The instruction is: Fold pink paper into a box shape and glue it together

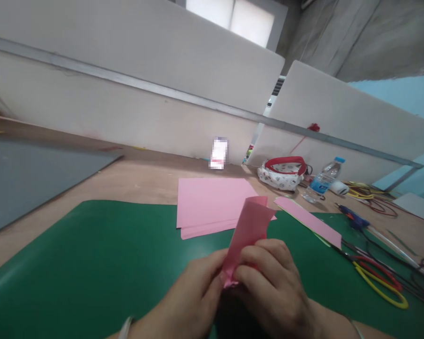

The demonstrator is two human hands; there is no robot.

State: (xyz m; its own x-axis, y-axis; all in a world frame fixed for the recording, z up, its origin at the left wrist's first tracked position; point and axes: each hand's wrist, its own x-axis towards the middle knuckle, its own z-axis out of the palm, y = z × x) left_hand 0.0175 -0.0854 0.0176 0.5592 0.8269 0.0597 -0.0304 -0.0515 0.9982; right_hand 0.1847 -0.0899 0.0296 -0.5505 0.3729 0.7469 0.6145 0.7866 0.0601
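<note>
A folded piece of pink paper (245, 226) stands upright between my two hands, its lower end creased and gathered. My left hand (198, 289) pinches the bottom left edge with thumb and fingers. From the other side my right hand (273, 278) grips the lower right part, its fingers curled over the paper. Part of the lower end is hidden by my fingers. Behind the hands lies a stack of pink paper sheets (212, 202), partly on the green mat (127, 254).
To the right lie a pink paper strip (311, 221), scissors (381, 282) with yellow and red handles, and a blue glue gun (353, 216) with cables. Farther back are a water bottle (323, 181) and a white pouch (281, 176). A grey board (38, 174) lies left.
</note>
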